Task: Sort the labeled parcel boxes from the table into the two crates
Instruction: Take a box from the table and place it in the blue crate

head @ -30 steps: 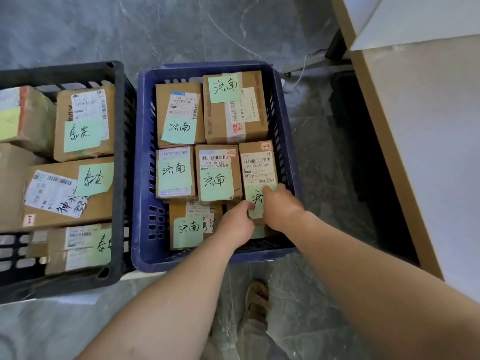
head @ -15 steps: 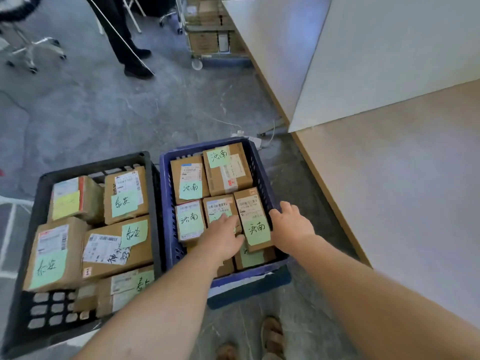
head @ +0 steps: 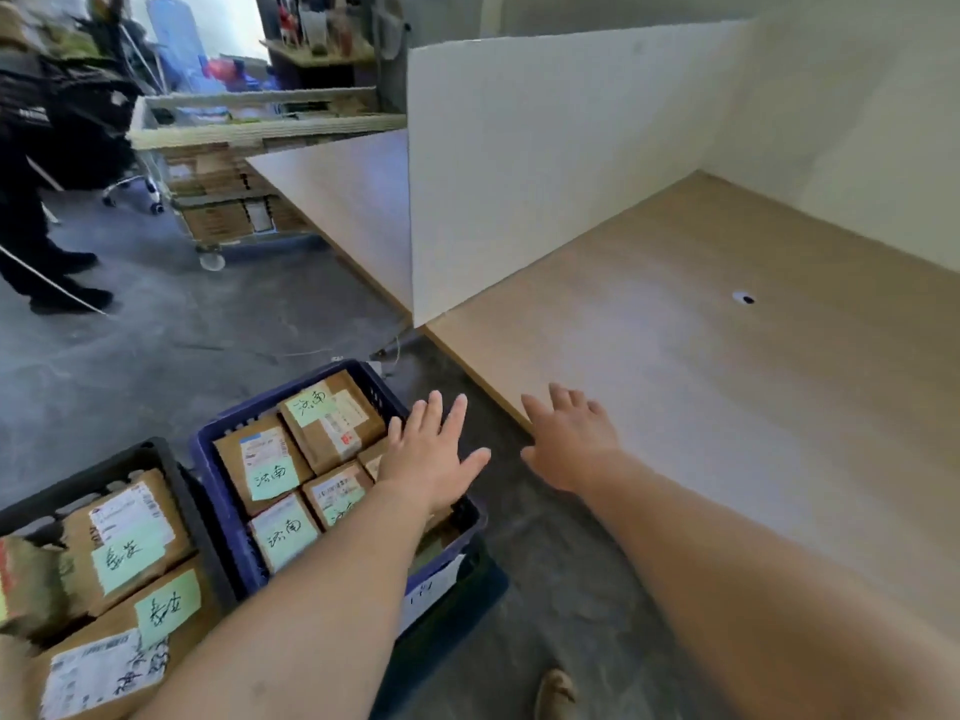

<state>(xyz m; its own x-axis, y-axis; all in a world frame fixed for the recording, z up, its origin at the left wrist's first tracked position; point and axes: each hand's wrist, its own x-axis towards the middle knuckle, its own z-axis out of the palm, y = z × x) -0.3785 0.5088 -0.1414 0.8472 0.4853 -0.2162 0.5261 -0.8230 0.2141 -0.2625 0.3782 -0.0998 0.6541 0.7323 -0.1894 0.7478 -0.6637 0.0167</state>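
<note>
On the floor a blue crate [head: 218,491] holds several brown parcel boxes [head: 332,423] with green handwritten labels. Left of it a black crate [head: 171,475] holds more labelled boxes [head: 130,543]. My left hand [head: 431,454] hovers above the blue crate's right side with its fingers spread, holding nothing. Over the near edge of the wooden table [head: 727,407] my right hand [head: 566,433] is raised, fingers straight, also holding nothing. No parcel shows on the table surface in view.
A white partition board [head: 545,163] stands along the table's left and back. A wheeled cart [head: 234,210] stacked with cartons stands further back. A person in dark clothes [head: 47,200] stands at the far left. A cable runs over the grey floor by the crate.
Both hands have lifted out of the blue crate, leaving the box there, and moved right toward the table. My view has swung up and to the right.
</note>
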